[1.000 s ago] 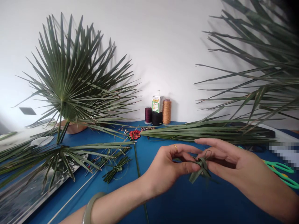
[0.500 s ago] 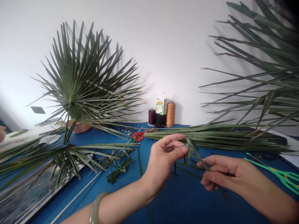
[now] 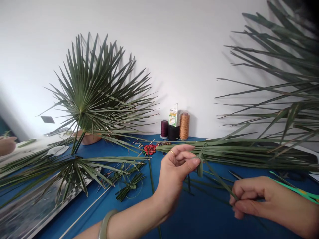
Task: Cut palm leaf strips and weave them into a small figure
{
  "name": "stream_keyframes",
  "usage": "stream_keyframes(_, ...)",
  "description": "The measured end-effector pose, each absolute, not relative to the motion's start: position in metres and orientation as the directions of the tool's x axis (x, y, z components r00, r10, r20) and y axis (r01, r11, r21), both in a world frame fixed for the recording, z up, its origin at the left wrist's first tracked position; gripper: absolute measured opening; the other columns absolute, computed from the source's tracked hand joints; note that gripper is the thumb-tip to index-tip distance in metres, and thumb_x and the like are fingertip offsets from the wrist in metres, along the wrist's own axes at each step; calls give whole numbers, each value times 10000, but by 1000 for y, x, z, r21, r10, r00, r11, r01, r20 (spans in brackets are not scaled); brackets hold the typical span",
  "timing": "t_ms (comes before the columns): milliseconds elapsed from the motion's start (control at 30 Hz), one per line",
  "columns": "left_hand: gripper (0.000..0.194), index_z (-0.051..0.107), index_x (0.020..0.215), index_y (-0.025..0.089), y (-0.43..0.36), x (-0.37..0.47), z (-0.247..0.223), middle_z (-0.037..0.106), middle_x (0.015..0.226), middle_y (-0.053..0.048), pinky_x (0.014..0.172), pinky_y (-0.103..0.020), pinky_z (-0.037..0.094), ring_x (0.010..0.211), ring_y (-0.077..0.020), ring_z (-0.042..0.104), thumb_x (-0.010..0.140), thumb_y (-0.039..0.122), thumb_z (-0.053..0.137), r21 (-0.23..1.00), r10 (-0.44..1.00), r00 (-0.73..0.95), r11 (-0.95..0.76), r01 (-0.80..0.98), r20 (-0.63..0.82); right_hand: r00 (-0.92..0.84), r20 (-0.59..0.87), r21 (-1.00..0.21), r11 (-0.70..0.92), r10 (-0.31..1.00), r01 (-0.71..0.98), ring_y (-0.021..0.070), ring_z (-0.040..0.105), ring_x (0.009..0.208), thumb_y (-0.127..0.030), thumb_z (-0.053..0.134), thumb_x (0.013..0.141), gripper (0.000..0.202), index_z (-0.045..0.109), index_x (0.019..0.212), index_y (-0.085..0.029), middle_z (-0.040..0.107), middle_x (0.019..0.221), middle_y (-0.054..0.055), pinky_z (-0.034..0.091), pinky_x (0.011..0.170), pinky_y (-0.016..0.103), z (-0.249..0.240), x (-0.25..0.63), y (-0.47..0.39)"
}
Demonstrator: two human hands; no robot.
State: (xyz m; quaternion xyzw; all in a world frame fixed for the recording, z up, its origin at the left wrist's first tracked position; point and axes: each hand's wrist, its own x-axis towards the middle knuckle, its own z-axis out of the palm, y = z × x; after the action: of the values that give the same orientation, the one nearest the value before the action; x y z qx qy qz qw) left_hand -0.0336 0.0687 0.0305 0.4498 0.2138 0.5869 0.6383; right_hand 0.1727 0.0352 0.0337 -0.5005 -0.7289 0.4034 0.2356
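Between thumb and fingers, my left hand point(image 3: 178, 171) pinches a small folded piece of green palm leaf point(image 3: 200, 166), held above the blue table. A narrow leaf strip point(image 3: 218, 177) runs from that piece down to the right, where my right hand point(image 3: 251, 199) grips it with closed fingers. Other thin strips hang below the folded piece, partly blurred. Long cut leaf strips point(image 3: 224, 149) lie just behind both hands. Beside my right hand are green-handled scissors point(image 3: 296, 191), partly covered by it, and a dark pointed tip point(image 3: 234, 174).
Palm fans stand in a clay pot point(image 3: 91, 138) at the left and lean at the right. Thread spools point(image 3: 184, 126), a small box point(image 3: 173, 118) and a red rose patch point(image 3: 150, 149) sit behind. Leaf bundles point(image 3: 129, 187) lie left. Another person's hand point(image 3: 7, 146) shows at the left edge.
My right hand has moved right and slightly down along the strip, away from my left hand, which still pinches the folded piece. The view has shifted a little. More of the other person's hand shows.
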Motion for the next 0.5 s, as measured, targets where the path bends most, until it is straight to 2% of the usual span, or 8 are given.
stream_keyframes(67,254,635,889,167,68,-33,29,598,679,37,667,-197,388,648,-69,515,659,179,742,844,932,266,-71,-532,246,-337,15,-789,218,941,575,216,676,837,-381,645,760,196,695,903,-257,737,868,15,526,752,282,30,176,36)
stream_keyframes(133,272,642,886,164,67,-32,28,607,673,35,665,-200,392,648,-74,526,639,178,756,867,929,298,-47,-497,221,-246,150,-729,275,958,627,249,606,1031,-442,629,760,378,636,1100,-277,674,1100,41,492,869,334,28,173,34)
stream_keyframes(200,301,640,898,166,65,-31,28,609,664,38,662,-202,398,643,-75,530,625,177,765,882,928,319,-22,-470,193,-176,296,-631,331,939,702,263,543,1120,-476,587,781,443,581,1183,-289,603,1220,50,466,912,362,30,164,29)
stream_keyframes(300,356,625,924,166,61,-29,28,608,659,40,661,-202,407,644,-75,538,604,160,779,889,918,358,11,-458,173,-175,420,-514,393,890,762,238,598,1034,-459,525,828,354,612,1131,-298,641,1144,34,512,843,320,37,149,24)
stream_keyframes(400,396,622,930,160,58,-27,28,607,679,34,649,-208,416,641,-80,548,574,153,795,900,899,413,53,-433,145,-168,467,-513,421,868,748,199,658,862,-408,536,832,218,680,962,-309,701,952,-7,545,703,246,43,142,22)
stream_keyframes(500,283,653,834,144,55,-25,28,612,708,17,677,-219,425,673,-86,544,585,165,787,923,888,437,41,-384,142,-138,484,-531,415,864,739,193,671,763,-383,580,803,149,702,856,-314,714,842,-27,543,641,234,44,143,21)
